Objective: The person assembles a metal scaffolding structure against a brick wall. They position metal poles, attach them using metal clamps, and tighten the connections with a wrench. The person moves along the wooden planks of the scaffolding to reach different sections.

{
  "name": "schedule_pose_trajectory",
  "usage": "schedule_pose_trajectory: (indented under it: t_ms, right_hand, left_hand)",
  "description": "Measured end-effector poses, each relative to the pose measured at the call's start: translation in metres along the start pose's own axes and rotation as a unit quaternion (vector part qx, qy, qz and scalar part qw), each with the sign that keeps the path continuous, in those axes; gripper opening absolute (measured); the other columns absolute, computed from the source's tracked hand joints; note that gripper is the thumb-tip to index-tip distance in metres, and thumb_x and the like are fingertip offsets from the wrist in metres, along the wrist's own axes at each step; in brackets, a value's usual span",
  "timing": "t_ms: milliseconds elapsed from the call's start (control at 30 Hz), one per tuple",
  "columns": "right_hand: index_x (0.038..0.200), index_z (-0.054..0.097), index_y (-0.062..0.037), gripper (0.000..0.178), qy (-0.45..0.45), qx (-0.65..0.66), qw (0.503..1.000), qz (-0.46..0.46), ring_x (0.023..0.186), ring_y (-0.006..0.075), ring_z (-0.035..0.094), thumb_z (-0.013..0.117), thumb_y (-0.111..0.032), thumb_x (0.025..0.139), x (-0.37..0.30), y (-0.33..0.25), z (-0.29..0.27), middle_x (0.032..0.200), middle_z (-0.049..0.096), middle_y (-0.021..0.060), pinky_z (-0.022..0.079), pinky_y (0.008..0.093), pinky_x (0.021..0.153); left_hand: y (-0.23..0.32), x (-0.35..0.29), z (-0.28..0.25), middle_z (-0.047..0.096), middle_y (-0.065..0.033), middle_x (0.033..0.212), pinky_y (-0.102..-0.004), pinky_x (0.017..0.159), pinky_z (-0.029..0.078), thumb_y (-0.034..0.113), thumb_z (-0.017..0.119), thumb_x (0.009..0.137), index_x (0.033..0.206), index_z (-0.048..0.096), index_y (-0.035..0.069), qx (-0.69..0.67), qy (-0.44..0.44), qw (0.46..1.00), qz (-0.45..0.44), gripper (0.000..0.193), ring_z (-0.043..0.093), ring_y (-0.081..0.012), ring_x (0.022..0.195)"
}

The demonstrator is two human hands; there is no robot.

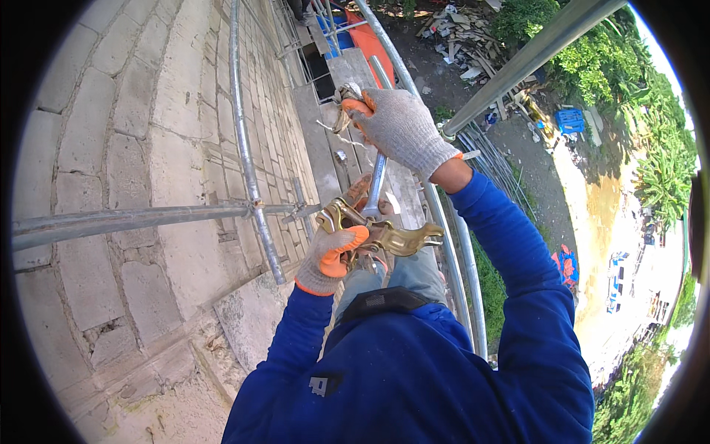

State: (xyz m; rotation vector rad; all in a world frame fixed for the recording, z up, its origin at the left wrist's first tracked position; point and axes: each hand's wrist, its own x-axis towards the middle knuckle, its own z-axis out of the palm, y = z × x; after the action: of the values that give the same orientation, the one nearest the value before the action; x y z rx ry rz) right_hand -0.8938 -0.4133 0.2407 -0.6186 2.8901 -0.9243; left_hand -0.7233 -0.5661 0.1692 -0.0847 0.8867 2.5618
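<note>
My left hand [333,255], in a grey knit glove with an orange palm, is closed round one side of a gold-coloured scaffold coupler [403,238]. The coupler hangs open in front of my waist, with a curved jaw sticking out to the right. Farther out, my right hand [407,132], gloved the same way, grips the upper end of a blue-grey spanner [378,177]. The spanner's lower end meets the coupler near its bolt; its exact seat is hard to make out. A metal piece [349,92] and a pale cord [342,137] show by my right fingers.
A stone block wall [126,185] rises on the left, with a horizontal scaffold tube [133,224] and an upright tube [244,133] before it. Narrow planks [314,140] run ahead underfoot. Tubes [529,63] edge the right side, above a drop to rubble [462,44] and trees.
</note>
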Motion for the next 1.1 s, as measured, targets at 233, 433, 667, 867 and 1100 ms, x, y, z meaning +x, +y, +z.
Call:
schedule_pose_trajectory:
  t_ms: [233,433,667,867,1100]
  right_hand:
    - [0.119,0.069,-0.0055,0.055,-0.207,0.332,0.906,-0.162,0.074,0.0165,0.070,0.050,-0.054,0.102,0.063,0.026,-0.028,0.101,0.071,0.0135,0.059,0.0338,0.058]
    - [0.131,0.062,-0.0010,0.047,-0.348,0.354,0.863,-0.095,0.079,0.0132,0.068,0.071,-0.029,0.093,0.121,0.055,-0.013,0.113,0.068,0.0126,0.061,0.0227,0.067]
    - [0.153,0.038,-0.0044,0.075,-0.190,0.586,0.767,-0.179,0.133,0.0234,0.050,0.030,-0.062,0.105,0.176,0.065,0.017,0.141,0.057,0.0109,0.038,0.0380,0.113]
    - [0.140,0.049,-0.0006,0.063,-0.433,0.480,0.757,-0.097,0.096,0.0142,0.061,0.062,-0.046,0.099,0.069,0.075,0.110,0.110,0.063,0.0025,0.051,0.0285,0.089]
    - [0.133,0.052,0.0033,0.054,-0.287,0.766,0.567,0.091,0.068,0.0054,0.059,0.062,-0.039,0.101,0.043,0.047,0.080,0.075,0.056,-0.0009,0.052,0.0213,0.057]
  left_hand:
    - [0.040,0.025,0.000,0.059,-0.0176,0.125,-0.0424,0.078,0.062,0.019,0.078,0.076,0.155,0.034,0.006,0.010,-0.008,0.998,0.057,0.092,0.067,-0.0290,0.106]
    - [0.057,0.042,0.004,0.057,-0.0219,0.133,-0.0380,0.098,0.054,0.017,0.080,0.064,0.150,0.040,-0.003,0.022,0.050,0.993,0.107,0.097,0.060,-0.0316,0.118]
    - [0.075,0.061,0.011,0.051,-0.0186,0.141,-0.0412,0.105,0.049,0.011,0.079,0.070,0.157,0.028,0.001,-0.102,-0.009,0.986,0.134,0.101,0.051,-0.0295,0.128]
    - [0.112,0.046,0.001,0.052,-0.0201,0.138,-0.0422,0.094,0.056,0.015,0.077,0.074,0.157,0.029,0.003,-0.012,0.087,0.973,0.213,0.097,0.058,-0.0306,0.122]
    - [0.116,0.028,-0.047,0.059,-0.0095,0.130,-0.0280,0.078,0.054,0.003,0.071,0.077,0.154,0.039,0.006,0.195,0.182,0.954,0.141,0.083,0.062,-0.0149,0.111]
